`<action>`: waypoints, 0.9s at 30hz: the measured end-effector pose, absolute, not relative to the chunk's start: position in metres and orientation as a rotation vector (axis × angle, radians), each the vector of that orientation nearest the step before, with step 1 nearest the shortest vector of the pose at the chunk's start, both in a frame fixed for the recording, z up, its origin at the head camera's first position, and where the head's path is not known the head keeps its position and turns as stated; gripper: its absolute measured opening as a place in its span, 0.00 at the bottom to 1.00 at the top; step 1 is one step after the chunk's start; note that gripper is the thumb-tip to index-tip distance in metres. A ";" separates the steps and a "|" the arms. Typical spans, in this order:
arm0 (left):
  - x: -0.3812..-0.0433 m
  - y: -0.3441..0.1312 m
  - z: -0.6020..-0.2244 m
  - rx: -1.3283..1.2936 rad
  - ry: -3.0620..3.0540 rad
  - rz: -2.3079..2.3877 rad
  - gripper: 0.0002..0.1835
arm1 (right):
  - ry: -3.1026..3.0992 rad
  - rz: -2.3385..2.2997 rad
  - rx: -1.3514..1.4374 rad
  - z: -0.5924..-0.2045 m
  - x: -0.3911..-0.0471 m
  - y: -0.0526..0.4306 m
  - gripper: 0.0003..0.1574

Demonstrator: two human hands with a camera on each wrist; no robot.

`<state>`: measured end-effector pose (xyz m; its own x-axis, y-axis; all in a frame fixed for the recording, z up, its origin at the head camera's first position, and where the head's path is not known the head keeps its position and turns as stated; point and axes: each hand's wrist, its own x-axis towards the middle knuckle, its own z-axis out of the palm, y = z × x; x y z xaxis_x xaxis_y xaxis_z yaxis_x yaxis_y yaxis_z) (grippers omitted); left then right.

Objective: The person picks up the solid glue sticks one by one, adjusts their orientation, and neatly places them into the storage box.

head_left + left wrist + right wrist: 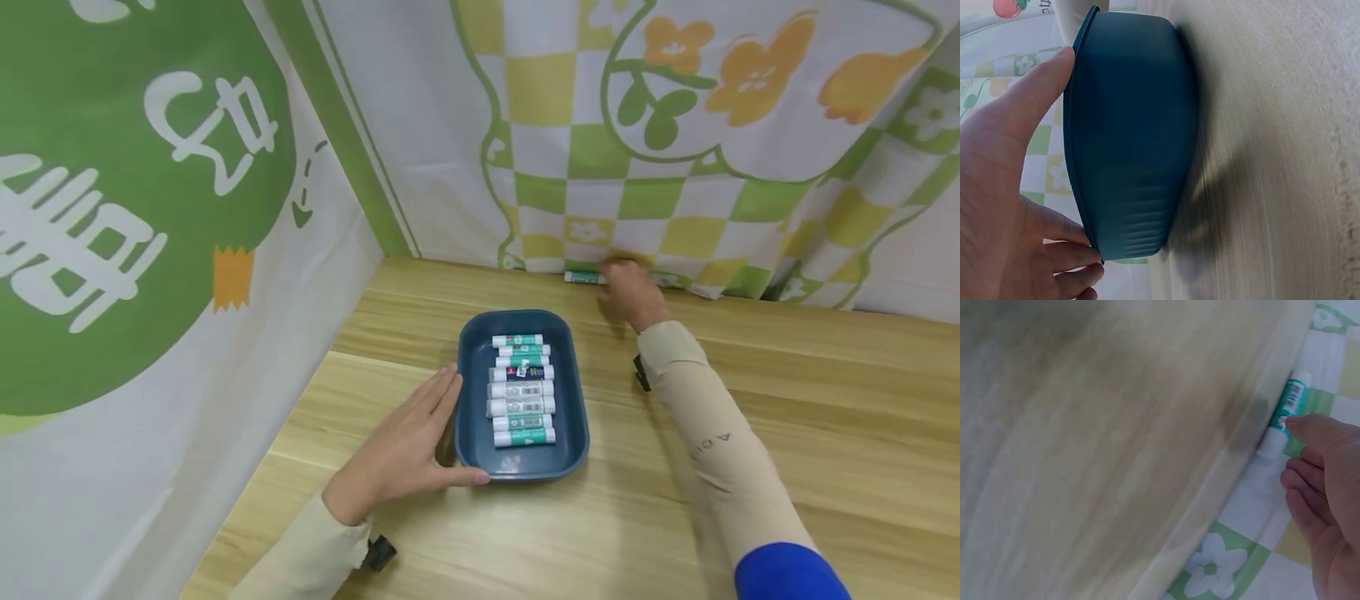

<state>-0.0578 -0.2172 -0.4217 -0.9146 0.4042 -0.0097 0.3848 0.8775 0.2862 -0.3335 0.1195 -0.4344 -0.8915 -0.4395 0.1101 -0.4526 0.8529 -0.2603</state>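
Observation:
A dark blue tray stands on the wooden table with several glue sticks laid side by side in a column. My left hand rests against its left side with fingers extended. The thumb touches the rim at the near corner, and the left wrist view shows the tray's outer wall beyond the hand. At the table's far edge lies another green and white glue stick. My right hand, blurred in the head view, is at that stick's right end. In the right wrist view, the thumb overlaps the stick and the other fingers are loosely bent.
A curtain with green and yellow checks hangs along the table's back edge, right behind the far stick. On the left, a white and green printed cloth borders the table. Wooden tabletop extends to the right of the tray.

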 end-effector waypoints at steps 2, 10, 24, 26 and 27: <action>-0.058 -0.217 -0.421 0.629 2.972 0.430 0.73 | -2.968 0.427 0.693 -0.438 -0.335 0.120 0.05; -0.058 -0.218 -0.422 0.619 2.967 0.420 0.73 | -2.915 0.311 0.671 -0.446 -0.339 0.114 0.06; -0.058 -0.216 -0.418 0.604 2.968 0.424 0.74 | -2.967 0.392 0.620 -0.441 -0.336 0.115 0.12; -0.058 -0.216 -0.416 0.610 2.968 0.439 0.74 | -2.967 0.428 0.646 -0.435 -0.334 0.115 0.13; -0.059 -0.217 -0.414 0.611 2.966 0.446 0.74 | -2.955 0.446 0.666 -0.432 -0.333 0.114 0.13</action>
